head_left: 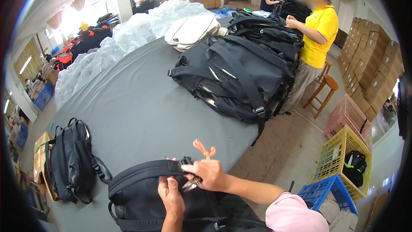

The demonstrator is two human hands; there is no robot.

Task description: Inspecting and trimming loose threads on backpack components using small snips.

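Observation:
A black backpack (141,202) lies in front of me at the table's near edge. My left hand (173,197) grips its curved padded strap (143,168), thumb up on the near side and fingers partly hidden behind. My right hand (211,176) is closed around a small pair of metal snips (191,184), whose blades point down and to the left. An orange cord (203,148) tied to the snips sticks up above this hand. The right fingertips are at the strap's end, beside a black buckle (185,161).
Another black backpack (71,161) stands at the table's left edge. Black bags (240,75) are piled at the far right, with a white bag (191,32) and bubble wrap (128,36) behind. A person in yellow (319,30) stands there. Plastic crates (339,157) and a stool (324,90) are on the right.

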